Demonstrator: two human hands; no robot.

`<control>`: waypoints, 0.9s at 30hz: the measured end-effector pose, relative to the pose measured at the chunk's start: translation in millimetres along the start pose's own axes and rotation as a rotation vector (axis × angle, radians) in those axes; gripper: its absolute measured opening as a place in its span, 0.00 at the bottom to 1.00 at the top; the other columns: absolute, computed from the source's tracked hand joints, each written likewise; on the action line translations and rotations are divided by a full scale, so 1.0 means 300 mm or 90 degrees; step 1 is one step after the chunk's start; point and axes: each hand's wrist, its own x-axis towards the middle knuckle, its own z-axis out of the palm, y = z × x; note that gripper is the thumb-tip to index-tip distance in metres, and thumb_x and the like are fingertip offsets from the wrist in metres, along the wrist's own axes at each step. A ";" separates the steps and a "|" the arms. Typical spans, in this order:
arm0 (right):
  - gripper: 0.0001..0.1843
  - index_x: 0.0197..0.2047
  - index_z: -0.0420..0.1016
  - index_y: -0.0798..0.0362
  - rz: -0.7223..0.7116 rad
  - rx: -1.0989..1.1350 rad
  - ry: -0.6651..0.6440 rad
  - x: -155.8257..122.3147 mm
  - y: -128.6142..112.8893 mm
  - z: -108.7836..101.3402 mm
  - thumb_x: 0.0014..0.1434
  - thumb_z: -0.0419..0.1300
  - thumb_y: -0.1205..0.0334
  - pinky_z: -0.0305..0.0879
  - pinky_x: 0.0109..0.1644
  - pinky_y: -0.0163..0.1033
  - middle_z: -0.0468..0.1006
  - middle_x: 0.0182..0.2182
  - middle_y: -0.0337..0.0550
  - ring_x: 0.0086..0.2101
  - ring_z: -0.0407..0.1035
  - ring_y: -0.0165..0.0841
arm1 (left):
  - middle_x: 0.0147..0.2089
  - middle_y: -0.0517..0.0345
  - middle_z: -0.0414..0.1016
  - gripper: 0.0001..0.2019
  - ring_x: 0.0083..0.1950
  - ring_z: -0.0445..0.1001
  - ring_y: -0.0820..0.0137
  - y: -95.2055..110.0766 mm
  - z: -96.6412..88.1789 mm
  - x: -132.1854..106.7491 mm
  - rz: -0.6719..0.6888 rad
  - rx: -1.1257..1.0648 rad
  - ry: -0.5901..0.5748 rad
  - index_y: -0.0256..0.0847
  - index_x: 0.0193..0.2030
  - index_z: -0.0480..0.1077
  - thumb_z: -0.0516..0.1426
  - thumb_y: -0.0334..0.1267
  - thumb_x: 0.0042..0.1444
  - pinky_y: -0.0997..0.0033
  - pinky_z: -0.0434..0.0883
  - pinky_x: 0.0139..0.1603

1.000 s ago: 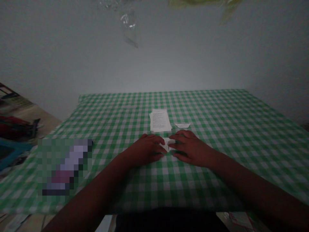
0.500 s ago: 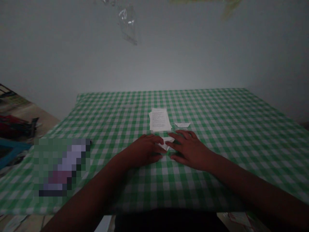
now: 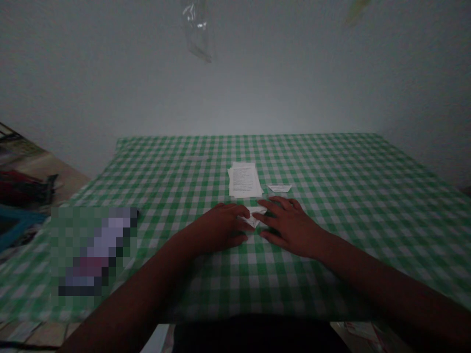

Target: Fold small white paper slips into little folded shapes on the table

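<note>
A small piece of white folded paper [image 3: 254,215] lies on the checked tablecloth in front of me, its near edge coming to a point. From the left, my left hand [image 3: 224,228] rests its fingertips on the paper, fingers apart and slightly bent. My right hand [image 3: 287,225] reaches in from the other side with its fingers spread, a couple of them touching the paper's right part. The fingers cover both ends of the paper. Just beyond my hands is a stack of printed sheets [image 3: 245,180]. Right of that stack sits a flat folded paper boat shape [image 3: 279,188].
A green-and-white checked tablecloth [image 3: 331,162] covers the table up to the wall. To the left lies a blurred-out flat object [image 3: 99,250]. A clear plastic bag [image 3: 197,32] hangs on the wall. A blue frame [image 3: 18,220] and red items stand beyond the table's left edge.
The view has tilted down slightly and shifted a little. Both hands stay on the folded paper in nearly the same pose; nothing has been picked up or let go.
</note>
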 end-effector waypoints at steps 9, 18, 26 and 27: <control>0.25 0.63 0.65 0.44 -0.008 -0.001 0.012 -0.002 -0.002 0.007 0.67 0.51 0.47 0.56 0.57 0.65 0.60 0.66 0.50 0.61 0.54 0.57 | 0.53 0.54 0.74 0.14 0.54 0.72 0.65 -0.017 0.021 0.020 0.007 -0.021 0.060 0.45 0.51 0.74 0.57 0.31 0.60 0.59 0.65 0.59; 0.26 0.64 0.65 0.45 0.003 -0.014 0.017 -0.005 -0.013 0.007 0.66 0.51 0.47 0.56 0.55 0.65 0.60 0.66 0.51 0.60 0.54 0.58 | 0.54 0.55 0.72 0.19 0.56 0.71 0.65 -0.026 0.027 0.016 0.017 -0.001 0.045 0.50 0.54 0.73 0.58 0.28 0.58 0.58 0.63 0.61; 0.27 0.64 0.64 0.49 -0.018 0.002 0.021 -0.003 -0.007 0.011 0.66 0.52 0.49 0.55 0.58 0.64 0.62 0.65 0.52 0.61 0.54 0.55 | 0.55 0.55 0.71 0.20 0.56 0.70 0.64 -0.014 0.019 0.019 -0.001 0.012 0.021 0.49 0.55 0.73 0.58 0.27 0.57 0.57 0.64 0.61; 0.27 0.64 0.64 0.49 -0.025 0.006 0.025 -0.003 -0.006 0.009 0.66 0.52 0.49 0.54 0.59 0.64 0.62 0.64 0.52 0.61 0.54 0.55 | 0.55 0.55 0.71 0.20 0.56 0.70 0.64 -0.015 0.020 0.019 0.004 0.012 0.023 0.49 0.55 0.73 0.58 0.27 0.57 0.57 0.63 0.62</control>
